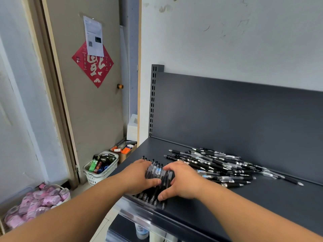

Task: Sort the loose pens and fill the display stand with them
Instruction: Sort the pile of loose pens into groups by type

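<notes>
pen bundle (pixel 158 173), lower centre: left hand (pixel 139 175) and right hand (pixel 183 180) both curl round it; best to square tips, squeeze evenly

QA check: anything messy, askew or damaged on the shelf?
Loose pens lie in a crisscross heap on the shelf, right of the aligned row gripped by the left hand and right hand. One stray pen juts from the heap's right edge.
</notes>
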A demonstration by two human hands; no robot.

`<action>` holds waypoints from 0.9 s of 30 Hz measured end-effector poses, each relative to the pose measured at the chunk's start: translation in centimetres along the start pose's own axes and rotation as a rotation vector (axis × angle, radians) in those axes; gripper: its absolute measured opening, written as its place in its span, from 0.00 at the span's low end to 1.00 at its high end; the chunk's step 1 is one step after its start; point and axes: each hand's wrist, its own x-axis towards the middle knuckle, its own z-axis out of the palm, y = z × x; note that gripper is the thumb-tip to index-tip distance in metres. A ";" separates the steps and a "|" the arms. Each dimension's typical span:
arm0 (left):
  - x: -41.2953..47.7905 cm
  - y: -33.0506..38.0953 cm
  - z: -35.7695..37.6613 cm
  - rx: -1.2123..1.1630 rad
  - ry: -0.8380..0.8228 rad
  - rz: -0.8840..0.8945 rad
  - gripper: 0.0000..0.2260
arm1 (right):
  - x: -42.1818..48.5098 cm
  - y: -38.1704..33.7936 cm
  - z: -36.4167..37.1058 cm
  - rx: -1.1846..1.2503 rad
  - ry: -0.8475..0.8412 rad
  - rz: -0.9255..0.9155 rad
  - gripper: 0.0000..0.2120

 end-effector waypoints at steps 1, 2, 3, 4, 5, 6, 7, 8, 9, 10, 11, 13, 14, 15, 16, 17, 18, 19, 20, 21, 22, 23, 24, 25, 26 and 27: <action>0.1 -0.1 -0.1 0.001 -0.012 0.019 0.36 | -0.1 0.0 0.1 0.012 0.014 0.006 0.46; 0.1 -0.2 -0.1 0.000 -0.023 0.034 0.35 | -0.2 0.0 0.3 0.027 0.026 0.015 0.47; 0.1 -0.3 -0.1 -0.002 -0.032 0.047 0.35 | -0.4 0.0 0.4 0.041 0.038 0.020 0.47; 0.2 -0.2 -0.2 -0.002 -0.040 0.059 0.35 | -0.5 0.0 0.5 0.051 0.051 0.025 0.48; 0.2 -0.2 -0.2 0.001 -0.043 0.067 0.35 | -0.7 0.1 0.5 0.058 0.064 0.030 0.48; 0.3 -0.1 -0.2 0.005 -0.044 0.072 0.35 | -0.9 0.2 0.4 0.057 0.076 0.033 0.48; 0.4 0.0 -0.2 0.009 -0.044 0.072 0.36 | -1.2 0.3 0.2 0.043 0.084 0.033 0.48; 0.4 0.1 -0.2 0.012 -0.044 0.065 0.37 | -1.3 0.4 0.1 0.012 0.079 0.030 0.47; 0.4 0.2 -0.2 0.018 -0.049 0.056 0.39 | -1.5 0.5 -0.1 -0.029 0.063 0.026 0.46; 0.5 0.4 -0.1 0.031 -0.060 0.046 0.39 | -1.7 0.7 -0.3 -0.064 0.041 0.021 0.44; 0.4 0.5 -0.2 0.049 -0.072 0.037 0.40 | -1.8 0.7 -0.4 -0.078 0.022 0.015 0.42; 0.4 0.9 -0.3 0.071 -0.073 0.026 0.39 | -2.0 0.8 -0.6 -0.060 0.010 0.008 0.40; 0.5 1.2 -0.4 0.070 -0.059 0.023 0.39 | -2.2 0.9 -0.8 -0.049 0.022 0.007 0.40; 0.6 1.4 -0.4 0.066 -0.040 0.022 0.38 | -2.4 1.1 -1.0 -0.044 0.039 0.011 0.39; 0.8 1.6 -0.5 0.059 -0.016 0.026 0.38 | -2.5 1.4 -1.4 -0.044 0.064 0.016 0.36; 1.0 2.0 -0.5 0.051 0.010 0.036 0.38 | -2.7 1.9 -1.9 -0.050 0.093 0.024 0.33; 1.1 2.4 -0.5 0.041 0.035 0.051 0.38 | -2.9 2.5 -2.5 -0.063 0.123 0.035 0.28; 1.2 2.9 -0.4 0.030 0.055 0.071 0.37 | -3.2 3.2 -3.2 -0.078 0.155 0.056 0.23; 1.2 3.6 -0.4 0.018 0.071 0.094 0.35 | -3.6 4.2 -3.9 -0.092 0.188 0.083 0.18; 1.3 4.3 -0.2 0.007 0.089 0.119 0.34 | -4.0 5.2 -4.7 -0.109 0.217 0.116 0.14; 1.4 5.1 -0.1 0.001 0.108 0.144 0.32 | -4.4 6.3 -5.3 -0.129 0.236 0.151 0.11; 1.4 5.7 0.1 -0.003 0.128 0.166 0.31 | -4.8 7.4 -5.9 -0.149 0.240 0.187 0.10; 1.5 6.4 0.4 -0.007 0.148 0.185 0.29 | -5.3 8.6 -6.2 -0.171 0.233 0.222 0.09; 1.7 7.0 0.8 -0.011 0.164 0.202 0.28 | -5.8 9.6 -6.3 -0.198 0.217 0.253 0.10; 1.8 7.5 1.1 -0.014 0.177 0.217 0.28 | -6.2 10.5 -6.4 -0.229 0.198 0.272 0.10; 1.9 8.0 1.4 -0.015 0.189 0.230 0.27 | -6.6 11.2 -6.3 -0.258 0.182 0.281 0.11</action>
